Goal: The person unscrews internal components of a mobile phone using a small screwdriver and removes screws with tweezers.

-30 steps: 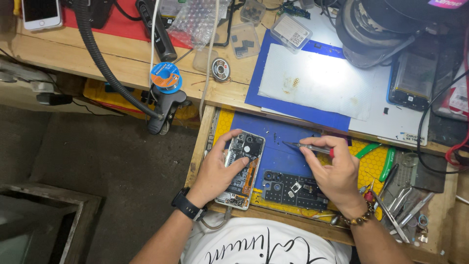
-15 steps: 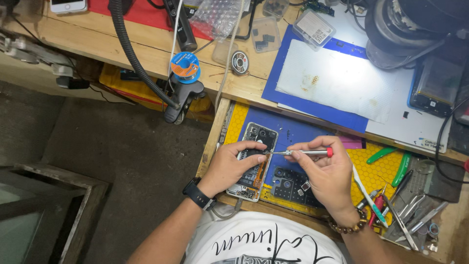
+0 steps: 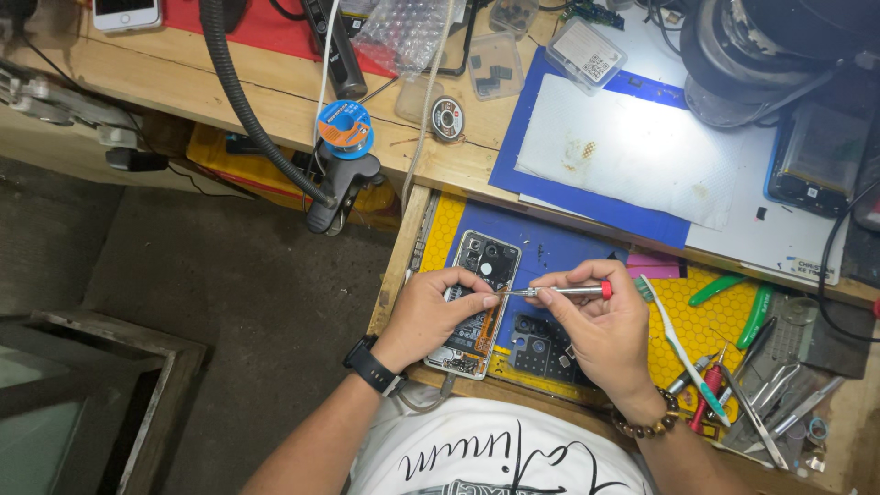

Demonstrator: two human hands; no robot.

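An opened smartphone (image 3: 478, 266) with its back cover off lies on a blue mat (image 3: 559, 249) in a pulled-out drawer. My left hand (image 3: 431, 312) rests on the phone's lower half and holds it steady, a black watch on the wrist. My right hand (image 3: 596, 325) grips a thin silver screwdriver with a red cap (image 3: 568, 291), held level. Its tip points left and meets the phone's right edge beside my left fingertips. A dark plastic phone part (image 3: 541, 346) lies under my right hand.
A toothbrush (image 3: 683, 348), green pry tools (image 3: 733, 298), tweezers and small drivers (image 3: 752, 403) lie at the drawer's right on a yellow mat. On the bench above are a white cloth (image 3: 632, 151) on a blue mat, a solder spool (image 3: 344, 124), a black hose (image 3: 238, 92) and a microscope base (image 3: 761, 55).
My right hand has brought the screwdriver left, from over the blue mat to the phone's edge. My left hand has stayed on the phone. The camera view shifted slightly.
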